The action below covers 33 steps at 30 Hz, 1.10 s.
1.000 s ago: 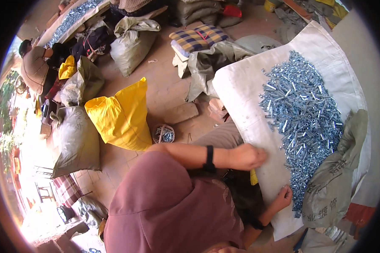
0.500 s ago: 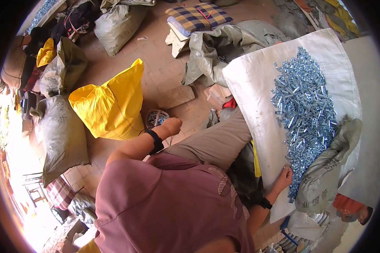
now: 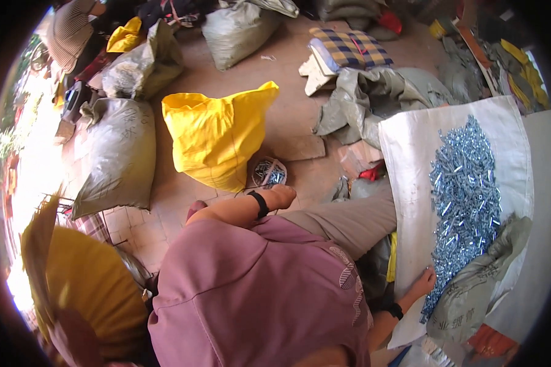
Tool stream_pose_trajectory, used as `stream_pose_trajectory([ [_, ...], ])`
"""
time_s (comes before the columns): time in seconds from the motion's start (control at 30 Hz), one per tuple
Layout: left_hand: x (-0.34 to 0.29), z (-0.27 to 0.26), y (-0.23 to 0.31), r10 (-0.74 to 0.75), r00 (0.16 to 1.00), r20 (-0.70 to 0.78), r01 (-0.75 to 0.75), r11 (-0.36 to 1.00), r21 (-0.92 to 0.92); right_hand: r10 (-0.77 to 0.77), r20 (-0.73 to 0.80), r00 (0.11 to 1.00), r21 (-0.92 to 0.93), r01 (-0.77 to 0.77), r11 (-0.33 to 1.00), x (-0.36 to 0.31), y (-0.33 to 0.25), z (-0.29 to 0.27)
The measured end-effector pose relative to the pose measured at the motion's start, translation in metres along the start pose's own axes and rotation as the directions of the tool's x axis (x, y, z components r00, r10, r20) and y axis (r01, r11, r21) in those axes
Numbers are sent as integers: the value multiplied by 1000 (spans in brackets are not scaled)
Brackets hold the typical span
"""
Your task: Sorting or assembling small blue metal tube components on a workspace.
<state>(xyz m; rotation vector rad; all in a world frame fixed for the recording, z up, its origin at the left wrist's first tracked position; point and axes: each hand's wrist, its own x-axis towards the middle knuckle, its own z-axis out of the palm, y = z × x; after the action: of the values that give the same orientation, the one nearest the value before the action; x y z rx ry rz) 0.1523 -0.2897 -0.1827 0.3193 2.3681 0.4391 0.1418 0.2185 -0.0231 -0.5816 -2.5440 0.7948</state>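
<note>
A long heap of small shiny blue-silver metal tubes (image 3: 465, 189) lies on a white woven sheet (image 3: 404, 165) to my right. At the heap's near left edge, my right hand (image 3: 423, 282) has its fingers pinched together; whatever is between them is too small to name. My left hand (image 3: 281, 197) is curled closed over my thigh, just nearer than a small round basket (image 3: 284, 166) holding similar metal pieces. Its fingertips are turned away, so any held thing is hidden. A dark band circles each wrist.
An upright yellow sack (image 3: 217, 137) stands beyond the basket. Full pale sacks (image 3: 119, 156) rest on the tiled floor at left. A grey-green sack (image 3: 480, 278) lies against the heap. A person in yellow (image 3: 92, 287) is close at my lower left.
The whole view has shifted, so the sacks and sheet sit farther right. The person in yellow now shows largely at lower left. Both hands keep nearly the same places beside basket and heap.
</note>
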Motion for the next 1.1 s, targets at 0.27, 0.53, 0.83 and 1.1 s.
stream_pose_trajectory([
  [0.27, -18, -1, -7, 8, 1000, -30, -8, 1000, 21, -89, -77, 993, 28, 92, 995, 3, 20, 10],
  [0.53, 39, -50, 31, 93, 982, -164, -92, 996, 15, -68, -240, 968, -78, 50, 996, -9, 12, 23],
  [0.83, 207, -72, 136, 651, 708, -274, -587, 758, 283, 70, -241, 968, 164, -30, 986, -27, -18, 17],
  [1.1, 352, -88, 326, 931, 339, -135, -886, 364, 285, 63, -133, 989, 77, -53, 996, -24, -42, 8],
])
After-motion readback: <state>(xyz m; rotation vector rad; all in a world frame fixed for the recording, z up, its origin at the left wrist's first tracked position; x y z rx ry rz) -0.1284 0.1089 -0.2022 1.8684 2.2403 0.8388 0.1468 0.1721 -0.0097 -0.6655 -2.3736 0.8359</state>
